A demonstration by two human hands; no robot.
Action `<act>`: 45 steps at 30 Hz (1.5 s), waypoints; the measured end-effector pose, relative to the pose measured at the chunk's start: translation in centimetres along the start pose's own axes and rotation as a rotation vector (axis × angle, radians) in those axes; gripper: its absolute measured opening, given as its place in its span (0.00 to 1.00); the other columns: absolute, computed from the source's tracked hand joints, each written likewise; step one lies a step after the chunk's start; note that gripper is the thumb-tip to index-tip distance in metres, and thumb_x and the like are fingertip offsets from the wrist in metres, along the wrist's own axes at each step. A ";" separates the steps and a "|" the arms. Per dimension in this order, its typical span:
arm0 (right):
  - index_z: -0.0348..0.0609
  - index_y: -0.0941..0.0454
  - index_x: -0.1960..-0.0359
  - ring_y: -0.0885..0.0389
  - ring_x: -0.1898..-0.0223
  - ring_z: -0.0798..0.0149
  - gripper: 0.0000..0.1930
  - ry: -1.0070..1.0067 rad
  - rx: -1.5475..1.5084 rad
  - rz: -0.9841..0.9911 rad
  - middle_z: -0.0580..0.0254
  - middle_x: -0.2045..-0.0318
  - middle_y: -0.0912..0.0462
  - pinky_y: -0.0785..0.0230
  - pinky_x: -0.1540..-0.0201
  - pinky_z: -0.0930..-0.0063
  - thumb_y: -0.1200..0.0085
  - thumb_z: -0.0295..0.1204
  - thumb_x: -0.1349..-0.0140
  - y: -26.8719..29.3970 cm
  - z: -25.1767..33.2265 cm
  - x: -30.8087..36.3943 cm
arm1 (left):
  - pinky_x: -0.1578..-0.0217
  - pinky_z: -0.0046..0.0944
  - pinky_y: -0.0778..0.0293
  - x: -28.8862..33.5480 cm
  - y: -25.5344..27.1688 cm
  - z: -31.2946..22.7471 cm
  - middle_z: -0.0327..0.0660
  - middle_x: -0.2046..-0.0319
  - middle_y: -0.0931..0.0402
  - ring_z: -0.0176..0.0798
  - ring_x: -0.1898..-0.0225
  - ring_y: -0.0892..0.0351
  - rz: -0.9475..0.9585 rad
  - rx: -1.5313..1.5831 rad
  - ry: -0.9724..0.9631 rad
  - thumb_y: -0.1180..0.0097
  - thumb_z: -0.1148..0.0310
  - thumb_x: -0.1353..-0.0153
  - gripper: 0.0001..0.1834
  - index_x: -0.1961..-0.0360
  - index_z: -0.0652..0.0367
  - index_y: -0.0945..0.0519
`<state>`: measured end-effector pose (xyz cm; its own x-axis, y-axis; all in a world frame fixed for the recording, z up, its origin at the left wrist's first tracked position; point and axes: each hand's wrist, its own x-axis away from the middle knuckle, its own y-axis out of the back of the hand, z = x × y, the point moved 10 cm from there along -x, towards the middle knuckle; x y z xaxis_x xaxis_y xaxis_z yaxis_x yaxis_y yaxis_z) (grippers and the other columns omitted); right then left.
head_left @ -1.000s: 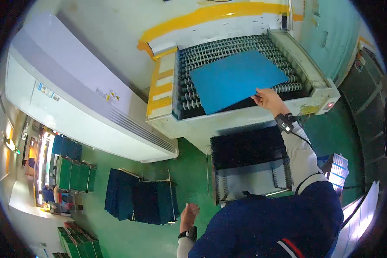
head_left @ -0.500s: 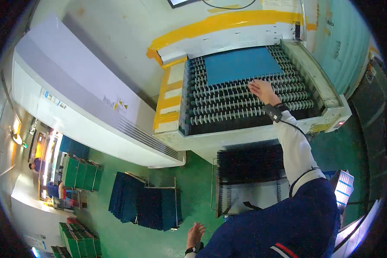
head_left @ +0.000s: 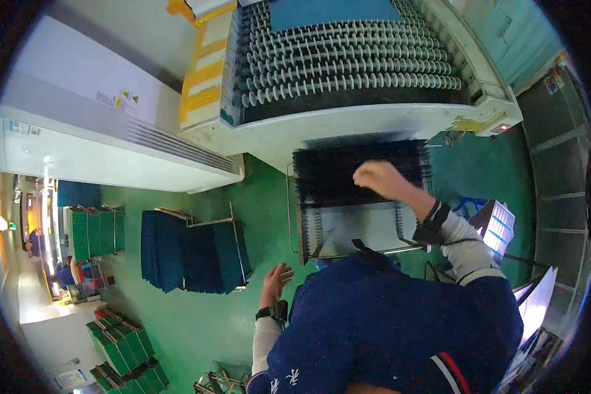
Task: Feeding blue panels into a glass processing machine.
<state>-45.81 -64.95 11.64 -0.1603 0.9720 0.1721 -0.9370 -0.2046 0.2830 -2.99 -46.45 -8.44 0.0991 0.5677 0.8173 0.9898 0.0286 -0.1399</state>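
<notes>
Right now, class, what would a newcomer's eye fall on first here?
Probably the conveyor of pale, disc-studded rollers across the top, carrying a flat blue sheet at the picture's upper edge. Below, the person's bare right hand shows against a dense black mass of thin sheets. A white appliance with a slatted vent slants across the left.

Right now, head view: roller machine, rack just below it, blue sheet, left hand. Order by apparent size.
1. Roller machine, cut off by the frame
2. Rack
3. Blue sheet, visible part only; also cut off
4. Left hand
</notes>
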 end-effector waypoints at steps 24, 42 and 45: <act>0.45 0.24 0.76 0.20 0.68 0.49 0.07 0.050 1.001 0.065 0.54 0.75 0.20 0.29 0.67 0.54 0.45 0.34 0.49 -1.5 4.6 5.1 | 0.55 0.35 0.29 -0.3 -4.2 -6.2 0.46 0.51 0.24 0.39 0.53 0.24 0.117 -0.161 -0.047 0.47 0.52 0.36 0.28 0.44 0.64 0.30; 0.33 0.21 0.60 0.19 0.69 0.60 0.16 -0.202 -0.642 -0.471 0.58 0.67 0.17 0.27 0.64 0.64 0.37 0.32 0.45 15.9 4.3 0.4 | 0.51 0.40 0.30 -0.3 -21.9 -17.0 0.43 0.51 0.26 0.39 0.52 0.25 0.550 0.036 -0.218 0.43 0.63 0.38 0.27 0.42 0.66 0.34; 0.35 0.22 0.58 0.19 0.66 0.62 0.18 -0.263 -0.745 -0.517 0.58 0.65 0.18 0.27 0.62 0.66 0.41 0.40 0.40 17.2 1.2 -0.9 | 0.51 0.39 0.29 0.8 -22.5 -19.7 0.41 0.53 0.25 0.38 0.54 0.25 0.473 0.162 -0.244 0.45 0.65 0.37 0.22 0.45 0.66 0.31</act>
<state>-61.35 -69.48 17.51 0.3207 0.8453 0.4273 -0.8438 0.4599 -0.2766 -23.13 -62.81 6.38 0.4832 0.7227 0.4942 0.8128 -0.1605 -0.5600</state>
